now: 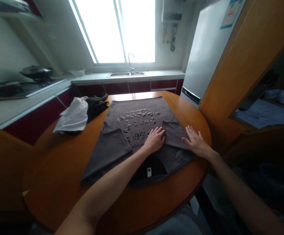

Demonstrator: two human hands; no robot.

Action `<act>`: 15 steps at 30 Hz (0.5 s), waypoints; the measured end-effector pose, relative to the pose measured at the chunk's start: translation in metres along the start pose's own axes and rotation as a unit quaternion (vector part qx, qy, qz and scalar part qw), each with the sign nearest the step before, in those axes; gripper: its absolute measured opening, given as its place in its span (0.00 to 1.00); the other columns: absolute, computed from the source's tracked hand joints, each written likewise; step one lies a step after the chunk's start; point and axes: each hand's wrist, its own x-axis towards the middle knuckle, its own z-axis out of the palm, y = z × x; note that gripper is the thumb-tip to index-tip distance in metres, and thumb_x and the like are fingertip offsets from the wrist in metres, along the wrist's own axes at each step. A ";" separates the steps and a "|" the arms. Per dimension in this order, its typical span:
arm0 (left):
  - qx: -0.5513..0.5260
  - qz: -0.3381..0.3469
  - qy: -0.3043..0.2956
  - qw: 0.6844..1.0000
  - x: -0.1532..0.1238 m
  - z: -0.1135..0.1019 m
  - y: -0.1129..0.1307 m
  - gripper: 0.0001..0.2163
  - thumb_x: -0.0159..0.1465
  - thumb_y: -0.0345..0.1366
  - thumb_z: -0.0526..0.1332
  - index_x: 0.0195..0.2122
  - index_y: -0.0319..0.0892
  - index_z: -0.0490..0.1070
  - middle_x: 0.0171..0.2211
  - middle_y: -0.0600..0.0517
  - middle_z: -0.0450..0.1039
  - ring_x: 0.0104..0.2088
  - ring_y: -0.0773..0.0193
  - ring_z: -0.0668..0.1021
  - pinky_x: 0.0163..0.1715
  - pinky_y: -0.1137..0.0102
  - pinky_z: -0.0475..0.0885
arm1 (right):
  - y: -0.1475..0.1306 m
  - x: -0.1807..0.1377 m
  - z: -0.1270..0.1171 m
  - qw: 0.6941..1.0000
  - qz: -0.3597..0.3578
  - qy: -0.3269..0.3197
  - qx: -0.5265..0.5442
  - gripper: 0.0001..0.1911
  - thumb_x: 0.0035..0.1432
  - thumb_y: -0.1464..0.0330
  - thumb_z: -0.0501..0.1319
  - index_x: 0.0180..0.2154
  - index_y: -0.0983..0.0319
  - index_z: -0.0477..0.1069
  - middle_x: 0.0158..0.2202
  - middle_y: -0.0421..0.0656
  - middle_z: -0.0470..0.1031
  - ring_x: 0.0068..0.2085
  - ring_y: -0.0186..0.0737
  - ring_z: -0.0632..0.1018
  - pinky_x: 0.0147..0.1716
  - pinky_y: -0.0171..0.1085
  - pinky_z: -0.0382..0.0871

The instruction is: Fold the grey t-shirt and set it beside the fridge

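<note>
From afar, I see the shirt run lengthwise ahead, left hand nearer its middle, right hand at the folded sleeve's edge, both ungrasping.

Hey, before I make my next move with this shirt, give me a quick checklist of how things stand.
1. Shirt spread out on the table: ok, printed side up.
2. Both sleeves turned in over the front: ok.
3. Hands free: ok; the left hand rests palm down by the print, the right hand lies open at the shirt's side edge.
4. Dark garment clear of the shirt: cannot tell; it comes very close.
5. Back layer smooth underneath: cannot tell, hidden.
</note>
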 end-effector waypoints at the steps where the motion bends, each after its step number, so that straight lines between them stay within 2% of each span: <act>1: 0.000 0.001 0.001 1.000 0.000 0.000 0.000 0.22 0.72 0.38 0.51 0.65 0.41 0.66 0.70 0.45 0.58 0.71 0.50 0.59 0.69 0.52 0.54 | -0.003 0.006 -0.006 1.000 0.006 0.012 0.006 0.45 0.69 0.43 0.37 0.73 0.68 0.43 0.75 0.53 0.41 0.74 0.52 0.45 0.70 0.61 0.40; 4: -0.002 0.001 0.003 1.000 0.001 0.003 -0.002 0.21 0.72 0.39 0.51 0.65 0.42 0.65 0.70 0.46 0.58 0.71 0.51 0.59 0.69 0.52 0.53 | -0.018 0.032 -0.019 0.999 0.003 0.032 0.016 0.43 0.69 0.45 0.37 0.73 0.68 0.44 0.75 0.54 0.42 0.74 0.53 0.46 0.69 0.62 0.41; 6: -0.003 0.001 0.004 1.000 0.001 0.004 -0.003 0.22 0.72 0.39 0.52 0.65 0.43 0.65 0.70 0.46 0.58 0.71 0.52 0.59 0.70 0.52 0.53 | -0.030 0.051 -0.018 0.999 -0.019 0.022 0.013 0.41 0.70 0.48 0.38 0.73 0.68 0.46 0.75 0.53 0.42 0.74 0.52 0.46 0.69 0.62 0.41; 11: -0.014 -0.007 0.011 1.000 0.000 0.003 -0.003 0.25 0.71 0.38 0.52 0.68 0.38 0.60 0.70 0.44 0.58 0.71 0.52 0.59 0.70 0.54 0.53 | -0.045 0.093 0.009 0.995 -0.095 -0.019 -0.008 0.34 0.71 0.57 0.42 0.73 0.64 0.48 0.75 0.50 0.41 0.74 0.50 0.46 0.69 0.62 0.41; 15: -0.021 -0.008 0.011 1.000 0.000 0.003 -0.002 0.26 0.71 0.38 0.52 0.69 0.37 0.58 0.70 0.43 0.58 0.71 0.53 0.59 0.70 0.54 0.53 | -0.040 0.106 0.028 0.989 -0.132 -0.049 -0.033 0.34 0.71 0.54 0.41 0.73 0.59 0.48 0.75 0.48 0.43 0.74 0.49 0.46 0.69 0.60 0.39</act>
